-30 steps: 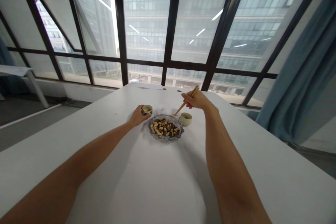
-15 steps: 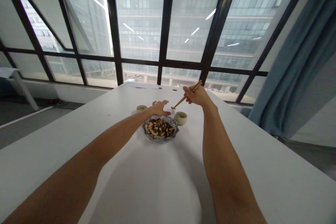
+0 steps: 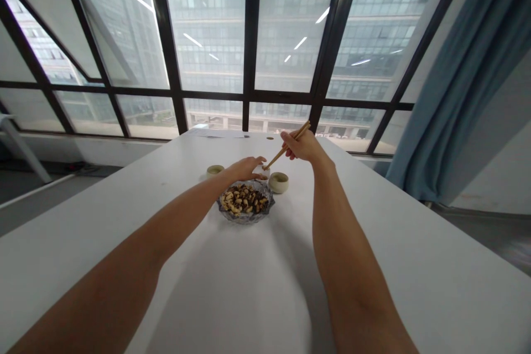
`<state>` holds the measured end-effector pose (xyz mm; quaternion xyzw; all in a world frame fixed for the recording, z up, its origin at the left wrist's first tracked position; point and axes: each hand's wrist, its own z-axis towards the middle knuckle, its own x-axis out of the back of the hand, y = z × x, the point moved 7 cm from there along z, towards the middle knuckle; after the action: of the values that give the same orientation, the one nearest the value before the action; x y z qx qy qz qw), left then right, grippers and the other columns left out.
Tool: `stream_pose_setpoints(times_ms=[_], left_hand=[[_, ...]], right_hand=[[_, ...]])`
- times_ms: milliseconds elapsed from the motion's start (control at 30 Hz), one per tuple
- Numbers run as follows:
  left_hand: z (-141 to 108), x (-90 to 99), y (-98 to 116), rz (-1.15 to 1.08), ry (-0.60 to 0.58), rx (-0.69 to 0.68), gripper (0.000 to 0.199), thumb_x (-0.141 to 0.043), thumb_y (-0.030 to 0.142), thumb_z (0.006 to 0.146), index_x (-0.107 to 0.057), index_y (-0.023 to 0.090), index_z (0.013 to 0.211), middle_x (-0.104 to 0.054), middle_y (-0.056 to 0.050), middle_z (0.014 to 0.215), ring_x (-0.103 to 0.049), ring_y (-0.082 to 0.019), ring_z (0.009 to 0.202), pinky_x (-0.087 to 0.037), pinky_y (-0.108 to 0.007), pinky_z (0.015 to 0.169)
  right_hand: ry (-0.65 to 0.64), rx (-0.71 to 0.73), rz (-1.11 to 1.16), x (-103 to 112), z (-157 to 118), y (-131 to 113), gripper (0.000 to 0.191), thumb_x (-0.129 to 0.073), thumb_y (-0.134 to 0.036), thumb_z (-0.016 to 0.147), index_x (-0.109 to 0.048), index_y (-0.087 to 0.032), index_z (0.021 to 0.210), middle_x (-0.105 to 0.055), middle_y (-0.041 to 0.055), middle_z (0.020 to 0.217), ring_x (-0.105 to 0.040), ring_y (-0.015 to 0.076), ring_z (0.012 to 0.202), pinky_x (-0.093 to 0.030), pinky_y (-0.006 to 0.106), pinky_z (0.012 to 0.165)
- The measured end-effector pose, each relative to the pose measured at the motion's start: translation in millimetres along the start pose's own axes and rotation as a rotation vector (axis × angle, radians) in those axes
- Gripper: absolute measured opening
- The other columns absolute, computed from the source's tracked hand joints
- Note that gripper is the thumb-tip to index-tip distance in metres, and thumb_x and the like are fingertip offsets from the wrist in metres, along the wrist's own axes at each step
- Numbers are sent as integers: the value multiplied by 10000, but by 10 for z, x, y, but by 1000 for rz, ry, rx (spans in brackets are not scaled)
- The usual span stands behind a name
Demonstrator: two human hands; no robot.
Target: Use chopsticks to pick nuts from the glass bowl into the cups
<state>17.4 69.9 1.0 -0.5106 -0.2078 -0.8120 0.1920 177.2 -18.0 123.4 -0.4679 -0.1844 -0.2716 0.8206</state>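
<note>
My right hand (image 3: 299, 145) is closed around a pair of wooden chopsticks (image 3: 282, 156), which slant down to the left. A small brownish piece, perhaps a nut, shows at their tips, over a small whitish cup (image 3: 264, 171). The thumb and fingers of my left hand (image 3: 245, 168) curve around this cup from the left; it partly hides behind them. Just in front stands a cut-glass bowl (image 3: 245, 220) with a wavy rim, filled with mixed nuts (image 3: 244, 199) and dark pieces.
A beige cup (image 3: 278, 183) stands right of the glass bowl, and a second beige cup (image 3: 214, 170) sits beyond my left forearm. All rest on a white table (image 3: 249, 276). Behind it are dark-framed windows (image 3: 249, 38); a blue curtain (image 3: 448, 94) hangs at the right.
My left hand has closed in around the whitish cup. The chopstick tips have come down over that cup. The whole view has shifted slightly.
</note>
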Motion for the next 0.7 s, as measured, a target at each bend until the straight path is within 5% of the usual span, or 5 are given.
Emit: stream_pose_setpoints(times_ms=[133,267,400,533,700], left_hand=[[44,-34,-39,12,52,37,422,-594,302,888,-568,226,1303,-698,-105,1219,-666,-293,1123,-498,-424,1000],[-106,135,-258,46,189,120,407,-526,321,924,-584,197,1308,-683,-120,1273,-631,-297,1193,-436,-459,1095],[-661,372,-775,102,353,373,524,-624,480,877,-586,165,1295,-660,-160,1325,-582,-334,1274,-385,-489,1138],[-1310,306,-1247,-61,358,730,868,-823,650,602,-577,128,1250,-683,-220,1247,-644,-376,1176,-509,-461,971],[-1465,160,-1098,-204,390,599,730,-844,545,605,-596,194,1195,-725,-119,1152,-698,-305,1056,-555,-407,911]], right_hand=[[-21,-10,15,-98,33,74,446,-605,-426,980,-659,-128,653,-666,80,519,-593,125,386,-468,199,381],[-116,-12,-32,-233,76,204,442,-667,-449,943,-657,-145,623,-663,58,515,-607,118,416,-481,189,413],[-61,13,-43,-222,111,209,479,-637,-497,953,-645,-145,629,-654,59,520,-587,116,399,-469,198,403],[-32,76,47,-300,106,38,513,-593,-563,959,-653,-139,676,-660,62,548,-573,110,398,-460,199,389],[-159,142,153,-645,57,-224,509,-603,-590,939,-668,-139,710,-674,57,576,-589,104,432,-459,185,401]])
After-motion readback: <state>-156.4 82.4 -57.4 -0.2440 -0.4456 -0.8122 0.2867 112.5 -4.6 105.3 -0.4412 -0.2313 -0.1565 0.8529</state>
